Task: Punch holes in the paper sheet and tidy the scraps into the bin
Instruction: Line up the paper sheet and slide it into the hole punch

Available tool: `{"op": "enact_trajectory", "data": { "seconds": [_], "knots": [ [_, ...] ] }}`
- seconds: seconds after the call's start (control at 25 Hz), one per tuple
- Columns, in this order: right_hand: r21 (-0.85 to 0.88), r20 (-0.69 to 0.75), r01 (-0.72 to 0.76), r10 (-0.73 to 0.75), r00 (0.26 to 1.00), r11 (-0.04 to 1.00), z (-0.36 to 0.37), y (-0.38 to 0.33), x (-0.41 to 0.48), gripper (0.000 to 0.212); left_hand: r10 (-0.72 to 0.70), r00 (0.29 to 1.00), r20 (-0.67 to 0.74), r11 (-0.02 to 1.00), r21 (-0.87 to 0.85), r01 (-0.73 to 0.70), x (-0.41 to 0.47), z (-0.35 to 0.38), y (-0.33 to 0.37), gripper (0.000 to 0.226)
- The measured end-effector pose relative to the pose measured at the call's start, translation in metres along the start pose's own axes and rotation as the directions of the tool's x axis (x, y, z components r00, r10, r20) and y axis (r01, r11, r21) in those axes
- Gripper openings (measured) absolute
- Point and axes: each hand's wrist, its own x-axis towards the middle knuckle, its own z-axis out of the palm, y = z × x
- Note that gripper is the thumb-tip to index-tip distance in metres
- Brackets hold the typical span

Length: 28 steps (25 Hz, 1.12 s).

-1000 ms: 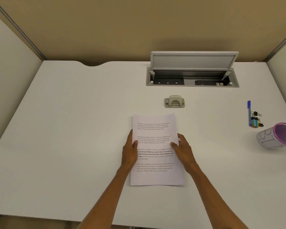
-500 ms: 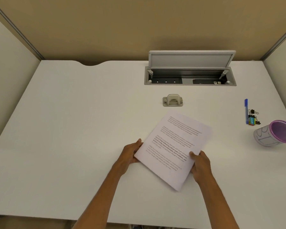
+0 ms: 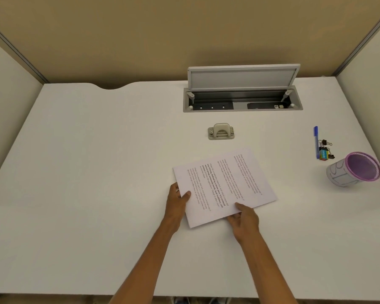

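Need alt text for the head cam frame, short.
Two bare hands, left hand and right hand, hold a printed paper sheet turned sideways on a white desk, short of the hole punch. A purple-rimmed bin stands far right.

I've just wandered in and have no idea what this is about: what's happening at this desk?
A person is holding a printed paper sheet with both hands, the left hand at its left edge and the right hand at its near edge, with the page turned sideways. A small hole punch sits untouched just beyond it on the white desk. A purple-rimmed bin waits at the right. No holes are visible yet.
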Motion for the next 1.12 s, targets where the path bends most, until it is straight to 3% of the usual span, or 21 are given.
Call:
{"op": "enact_trajectory", "data": {
  "seconds": [0.12, 0.2, 0.36, 0.48, 0.56, 0.64, 0.84, 1.12],
  "knots": [
    [-0.106, 0.072, 0.102, -0.094, 0.993, 0.989, -0.018, -0.043, 0.021, 0.034, 0.043, 0.999, -0.017, 0.994, 0.098, -0.041, 0.012, -0.02, 0.005, 0.043],
    [-0.315, 0.125, 0.195, -0.163, 0.979, 0.929, -0.026, -0.076, 0.033, 0.023, 0.072, 0.997, -0.021, 0.985, 0.159, -0.067, 0.019, -0.032, 0.008, 0.044],
    [-0.732, 0.276, 0.354, -0.221, 0.935, 0.582, -0.011, -0.106, 0.039, 0.034, 0.105, 0.994, -0.008, 0.961, 0.259, -0.1, 0.027, -0.032, 0.012, 0.043],
    [-0.843, 0.381, 0.46, -0.296, 0.876, 0.278, 0.006, -0.104, 0.043, 0.044, 0.125, 0.992, -0.022, 0.949, 0.294, -0.113, 0.028, -0.028, 0.017, 0.045],
    [-0.871, 0.384, 0.461, -0.349, 0.855, 0.172, 0.012, -0.098, 0.044, 0.048, 0.14, 0.989, -0.051, 0.941, 0.317, -0.117, 0.028, -0.025, 0.021, 0.047],
    [-0.882, 0.356, 0.444, -0.391, 0.849, 0.16, 0.013, -0.089, 0.043, 0.049, 0.156, 0.983, -0.096, 0.931, 0.346, -0.114, 0.026, -0.021, 0.021, 0.047],
    [-0.858, 0.313, 0.45, -0.443, 0.84, 0.246, 0.01, -0.077, 0.041, 0.051, 0.175, 0.966, -0.192, 0.924, 0.37, -0.094, 0.016, -0.004, 0.019, 0.054],
    [-0.852, 0.317, 0.459, -0.451, 0.834, 0.25, 0.004, -0.075, 0.038, 0.051, 0.239, 0.943, -0.232, 0.883, 0.455, -0.112, 0.016, 0.001, 0.021, 0.049]
  ]
}}
